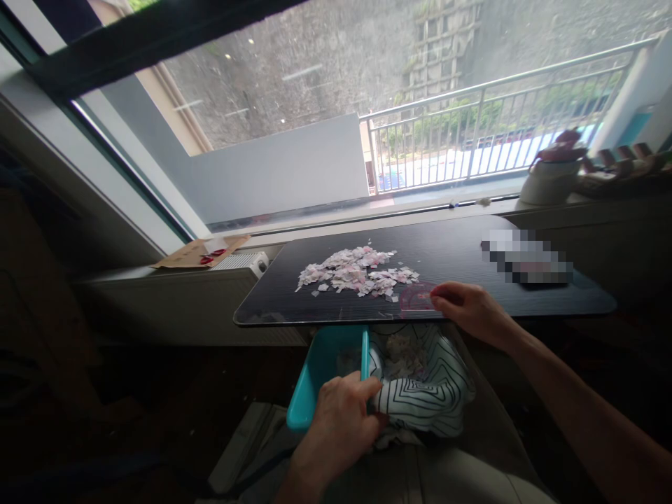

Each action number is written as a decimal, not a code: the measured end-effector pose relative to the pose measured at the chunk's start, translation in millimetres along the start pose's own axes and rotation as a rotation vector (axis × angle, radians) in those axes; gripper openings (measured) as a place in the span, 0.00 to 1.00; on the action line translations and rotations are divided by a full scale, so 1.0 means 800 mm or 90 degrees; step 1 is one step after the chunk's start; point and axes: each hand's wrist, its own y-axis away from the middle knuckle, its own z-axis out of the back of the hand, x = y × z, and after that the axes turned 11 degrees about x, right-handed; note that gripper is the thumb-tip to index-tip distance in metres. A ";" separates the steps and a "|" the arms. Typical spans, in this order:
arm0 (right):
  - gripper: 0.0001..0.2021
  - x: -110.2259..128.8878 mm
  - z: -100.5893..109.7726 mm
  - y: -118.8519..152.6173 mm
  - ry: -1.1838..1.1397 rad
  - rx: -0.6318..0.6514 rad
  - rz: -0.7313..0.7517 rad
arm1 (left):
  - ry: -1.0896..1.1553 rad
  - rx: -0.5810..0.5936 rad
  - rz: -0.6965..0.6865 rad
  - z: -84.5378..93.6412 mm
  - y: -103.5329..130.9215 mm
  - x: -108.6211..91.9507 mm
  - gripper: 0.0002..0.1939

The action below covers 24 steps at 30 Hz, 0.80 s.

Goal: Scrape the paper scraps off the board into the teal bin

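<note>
My right hand (pixel 465 304) pinches the right end of a clear pink plastic piece (pixel 416 297) near the front edge of the dark tabletop (pixel 446 245). Just left of that piece, small paper scraps (pixel 354 269) lie in a loose heap. Below the table edge, my left hand (pixel 349 406) grips the rim of a turquoise bin (pixel 328 378) together with a white cloth bag (pixel 428 399) with black lines. More scraps (pixel 404 355) sit inside the bag's opening. A few pale pieces show dimly inside the bin.
A blurred-out object (pixel 528 257) lies at the table's right. Red scissors (pixel 213 256) rest on a brown paper envelope (pixel 194 253) at the left, beside a white radiator (pixel 241 263). A white pot (pixel 551 180) stands on the windowsill at the right, below the large window.
</note>
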 end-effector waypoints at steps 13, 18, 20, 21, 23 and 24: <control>0.12 -0.022 0.002 -0.015 -0.011 -0.045 -0.005 | -0.037 0.044 0.019 0.000 -0.003 -0.007 0.02; 0.13 -0.020 0.002 -0.016 -0.039 -0.008 -0.008 | -0.056 0.049 0.033 -0.003 -0.004 -0.006 0.02; 0.13 -0.016 -0.002 -0.022 -0.049 -0.021 0.001 | -0.056 0.043 0.030 -0.004 -0.004 -0.006 0.02; 0.13 -0.015 -0.004 -0.026 -0.051 -0.024 0.005 | -0.053 0.039 0.025 -0.004 -0.004 -0.006 0.02; 0.13 -0.012 -0.009 -0.034 -0.042 -0.019 0.010 | -0.047 0.031 0.017 -0.004 -0.003 -0.006 0.02; 0.13 -0.011 -0.011 -0.036 -0.034 -0.013 0.010 | -0.045 0.027 0.015 -0.005 -0.003 -0.005 0.03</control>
